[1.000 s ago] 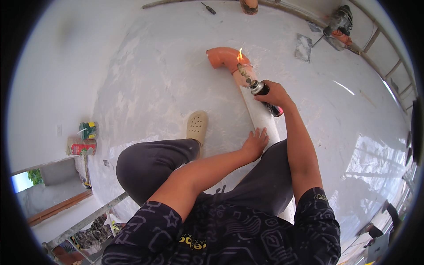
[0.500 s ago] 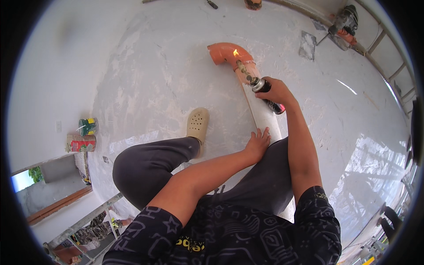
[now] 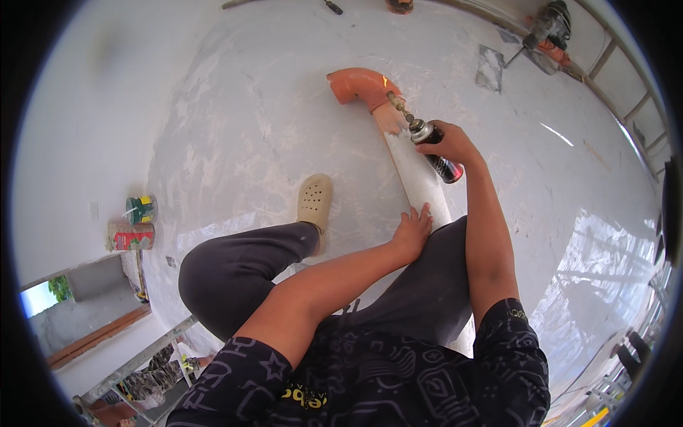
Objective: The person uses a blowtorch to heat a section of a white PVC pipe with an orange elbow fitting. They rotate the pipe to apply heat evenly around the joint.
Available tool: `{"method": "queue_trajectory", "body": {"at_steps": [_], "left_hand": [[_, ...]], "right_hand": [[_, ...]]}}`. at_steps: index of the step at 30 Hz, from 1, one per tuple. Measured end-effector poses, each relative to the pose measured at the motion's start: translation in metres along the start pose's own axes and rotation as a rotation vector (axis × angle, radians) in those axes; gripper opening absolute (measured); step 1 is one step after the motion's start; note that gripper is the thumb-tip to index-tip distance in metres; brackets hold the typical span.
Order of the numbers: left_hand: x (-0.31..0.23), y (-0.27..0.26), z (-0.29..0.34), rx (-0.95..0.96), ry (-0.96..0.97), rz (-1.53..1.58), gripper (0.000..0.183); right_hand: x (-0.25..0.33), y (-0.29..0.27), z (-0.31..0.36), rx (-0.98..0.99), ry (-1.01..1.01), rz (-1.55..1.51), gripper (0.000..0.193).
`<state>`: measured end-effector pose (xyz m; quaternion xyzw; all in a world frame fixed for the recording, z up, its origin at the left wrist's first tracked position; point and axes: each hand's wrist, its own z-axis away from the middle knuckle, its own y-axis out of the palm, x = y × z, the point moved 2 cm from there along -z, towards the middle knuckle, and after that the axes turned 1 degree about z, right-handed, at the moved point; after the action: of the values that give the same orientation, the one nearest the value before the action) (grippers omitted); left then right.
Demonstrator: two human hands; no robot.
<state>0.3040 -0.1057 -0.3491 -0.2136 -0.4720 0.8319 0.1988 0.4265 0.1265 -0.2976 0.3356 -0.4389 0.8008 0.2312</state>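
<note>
A gas torch [image 3: 435,151] is in my right hand [image 3: 455,144], which is closed around its dark canister below the metal head. The small flame at its nozzle licks the orange elbow fitting [image 3: 363,85] close to where it meets the pale pipe [image 3: 415,171]. From the elbow the pipe runs back toward me and passes under my right thigh; the pipe just below the joint looks orange-brown and scuffed. My left hand [image 3: 413,233] rests on the pipe beside my thigh, fingers stretched out along its surface.
A power drill [image 3: 553,30] lies at the far right near a ladder [image 3: 629,99]. By the left wall stand a green tub [image 3: 141,208] and a red and beige bag [image 3: 131,235]. My clog [image 3: 314,201] is left of the pipe. Metal framing [image 3: 139,361] crosses the lower left.
The torch has swung slightly toward the right side of the joint, its canister tilting a bit and its flame now by the elbow's right edge. My left hand stays on the pipe.
</note>
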Motion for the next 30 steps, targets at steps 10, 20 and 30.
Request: {"method": "queue_trajectory", "body": {"at_steps": [10,20,30], "left_hand": [[-0.01,-0.006,0.002,0.017,0.005,-0.046,0.064],[-0.034,-0.008,-0.032,-0.003,-0.021,-0.032,0.064],[0.006,0.003,0.108,0.149,-0.058,0.306,0.066]], "right_hand": [[-0.018,-0.004,0.0,0.005,-0.002,-0.009,0.074],[-0.048,-0.036,-0.01,0.008,-0.012,0.011,0.076],[-0.018,0.056,0.042,0.003,-0.031,-0.127,0.072]]}}
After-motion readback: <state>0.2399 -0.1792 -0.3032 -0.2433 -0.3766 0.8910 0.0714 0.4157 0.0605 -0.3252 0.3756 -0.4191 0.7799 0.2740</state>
